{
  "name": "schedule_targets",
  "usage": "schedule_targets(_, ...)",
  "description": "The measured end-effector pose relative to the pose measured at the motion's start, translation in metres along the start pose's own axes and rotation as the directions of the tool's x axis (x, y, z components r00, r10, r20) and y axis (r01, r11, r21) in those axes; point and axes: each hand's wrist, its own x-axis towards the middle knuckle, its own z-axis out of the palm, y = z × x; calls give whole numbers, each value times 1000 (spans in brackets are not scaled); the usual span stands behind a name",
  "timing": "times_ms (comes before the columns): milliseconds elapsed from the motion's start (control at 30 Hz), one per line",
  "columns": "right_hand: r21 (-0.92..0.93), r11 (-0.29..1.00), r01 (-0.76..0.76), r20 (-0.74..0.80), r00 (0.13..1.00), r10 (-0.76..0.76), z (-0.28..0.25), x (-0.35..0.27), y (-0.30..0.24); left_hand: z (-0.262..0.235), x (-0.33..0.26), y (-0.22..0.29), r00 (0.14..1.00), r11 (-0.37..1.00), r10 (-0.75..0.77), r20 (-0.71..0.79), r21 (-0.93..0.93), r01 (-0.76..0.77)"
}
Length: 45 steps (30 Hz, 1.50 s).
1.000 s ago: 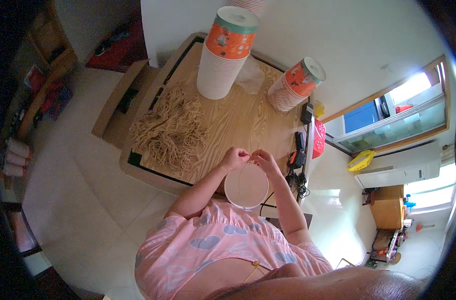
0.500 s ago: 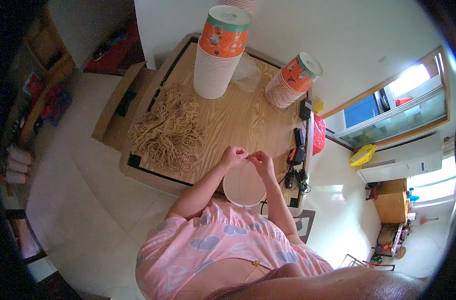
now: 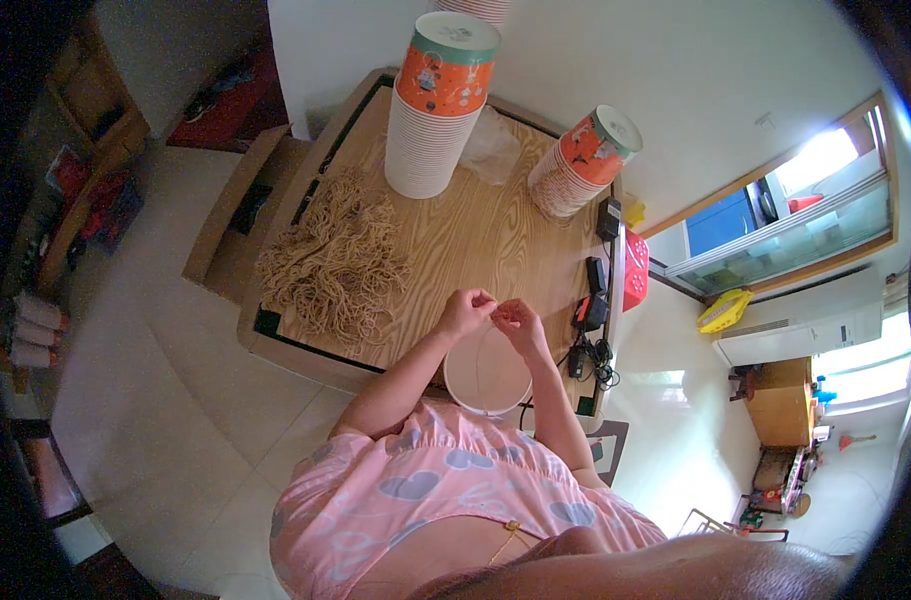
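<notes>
My left hand (image 3: 466, 312) and my right hand (image 3: 517, 322) are close together above a white round paper bucket (image 3: 486, 375) that rests between my forearms at the near edge of the wooden table (image 3: 486, 240). Both hands pinch a thin tan cord handle (image 3: 492, 318) that arches over the bucket's open mouth. A loose heap of the same tan cords (image 3: 338, 262) lies on the table to the left of my left hand.
Two stacks of orange-and-white paper buckets stand at the table's far side, a tall one (image 3: 434, 105) and a leaning one (image 3: 582, 160). Black chargers and cables (image 3: 588, 320) lie along the right edge beside a red object (image 3: 636, 270). A cardboard box (image 3: 238, 215) stands to the left.
My hands and the bucket stay almost in place; the fingers have shifted slightly on the cord over the bucket's rim.
</notes>
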Motion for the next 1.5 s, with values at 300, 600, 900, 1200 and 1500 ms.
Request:
schedule_targets(300,-74,997,-23,4,1000,23,-2,2,4,-3,-8,8,999,998,46,19,-39,-46)
schedule_targets(600,0,1000,-12,76,997,12,1,-6,-10,1,-4,-4,999,1000,4,-42,-17,-5)
schedule_targets(900,-200,980,0,35,999,7,0,-3,-4,-2,-2,-8,999,992,21,-24,-126,-24)
schedule_targets(1200,-201,977,-63,-22,998,60,2,-5,-20,-1,-12,-13,993,996,-8,121,88,-2)
schedule_targets(1500,-245,967,-69,-2,997,71,4,-5,-13,1,2,-43,989,956,-126,71,-257,140)
